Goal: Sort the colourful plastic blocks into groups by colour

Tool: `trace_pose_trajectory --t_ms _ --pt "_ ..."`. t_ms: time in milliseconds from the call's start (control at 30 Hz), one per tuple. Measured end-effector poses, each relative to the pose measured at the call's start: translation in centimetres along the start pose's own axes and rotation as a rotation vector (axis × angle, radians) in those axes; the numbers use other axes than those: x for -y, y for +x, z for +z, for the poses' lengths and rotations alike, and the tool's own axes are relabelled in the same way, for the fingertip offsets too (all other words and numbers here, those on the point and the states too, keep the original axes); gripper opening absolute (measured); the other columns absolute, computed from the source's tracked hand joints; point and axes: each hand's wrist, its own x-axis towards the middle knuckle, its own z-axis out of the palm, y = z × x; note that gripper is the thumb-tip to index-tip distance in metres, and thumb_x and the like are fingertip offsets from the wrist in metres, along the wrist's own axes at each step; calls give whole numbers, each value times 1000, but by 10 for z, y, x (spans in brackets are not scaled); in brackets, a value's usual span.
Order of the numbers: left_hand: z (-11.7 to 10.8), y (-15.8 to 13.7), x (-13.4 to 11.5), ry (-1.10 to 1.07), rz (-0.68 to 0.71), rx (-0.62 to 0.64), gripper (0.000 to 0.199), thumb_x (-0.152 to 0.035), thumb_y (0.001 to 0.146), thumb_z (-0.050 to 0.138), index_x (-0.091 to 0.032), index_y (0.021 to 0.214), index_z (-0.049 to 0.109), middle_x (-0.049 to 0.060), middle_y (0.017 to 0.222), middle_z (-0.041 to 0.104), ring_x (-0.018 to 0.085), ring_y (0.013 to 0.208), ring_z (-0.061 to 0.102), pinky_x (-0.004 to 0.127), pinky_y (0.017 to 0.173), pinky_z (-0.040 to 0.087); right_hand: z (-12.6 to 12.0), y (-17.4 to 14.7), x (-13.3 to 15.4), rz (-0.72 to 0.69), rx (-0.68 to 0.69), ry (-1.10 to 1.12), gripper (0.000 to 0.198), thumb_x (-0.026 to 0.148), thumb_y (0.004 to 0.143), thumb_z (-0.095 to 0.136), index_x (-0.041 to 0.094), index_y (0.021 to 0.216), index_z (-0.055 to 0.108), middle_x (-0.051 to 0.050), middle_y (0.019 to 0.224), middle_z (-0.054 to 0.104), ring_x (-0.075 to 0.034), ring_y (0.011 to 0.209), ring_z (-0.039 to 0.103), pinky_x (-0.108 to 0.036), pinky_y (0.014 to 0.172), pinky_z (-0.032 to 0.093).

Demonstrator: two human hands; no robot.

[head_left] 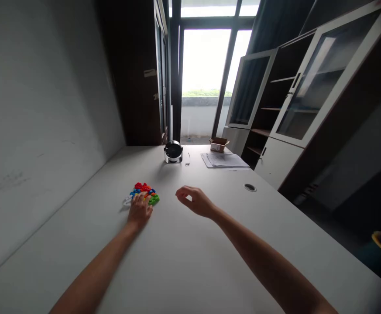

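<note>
A small heap of toy building bricks lies on the white table, with red bricks [138, 186] at its far side, blue bricks [133, 192] at the left, a pale grey brick [127, 201] at the near left and a green brick [154, 199] at the right. My left hand [139, 211] rests over the near part of the heap, fingers spread and touching it; some yellow and orange bricks are partly covered. To the right of the bricks, my right hand [195, 200] hovers with loosely curled fingers. A gap shows between its thumb and fingers, and I see nothing in it.
Farther back on the table [190, 261] stand a round black lamp or fan-like device [173, 151], a thin cord [188, 159], papers [226, 160] and an open cardboard box [218, 144]. A cable hole [250, 187] is at the right. A wall [46, 109] borders the left side.
</note>
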Motion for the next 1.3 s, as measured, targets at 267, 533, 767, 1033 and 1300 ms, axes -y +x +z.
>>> trace_pose_trajectory --t_ms 267,533,767,1033,1300 --pt "2 22 -35 -142 120 119 33 -22 88 57 -24 120 66 9 141 57 30 135 46 50 118 36 85 -29 -137 254 18 -366 16 19 95 58 21 105 70 -9 114 68 -22 109 61 -35 98 48" --pt "23 38 -69 -227 249 334 33 -32 93 57 -25 125 64 9 136 61 26 126 54 41 114 41 99 -28 -135 196 69 -386 18 24 98 55 23 111 68 -10 120 67 -23 113 59 -36 99 46" --pt "26 26 -58 -218 220 374 48 -42 96 54 -25 141 56 9 154 50 26 143 43 42 122 31 100 -33 -138 190 71 -372 22 24 98 55 23 114 68 -9 123 67 -23 115 60 -36 100 46" --pt "21 14 -54 -185 161 385 52 -49 96 51 -24 143 56 11 157 46 27 146 39 45 123 28 96 -42 -131 166 87 -337 24 25 96 56 24 115 69 -8 124 68 -22 115 61 -35 101 46" --pt "22 13 -54 -166 129 360 48 -47 95 54 -26 138 58 10 155 48 28 144 40 45 121 30 96 -44 -131 164 79 -332 24 25 94 57 24 115 70 -8 124 68 -23 115 61 -35 101 47"
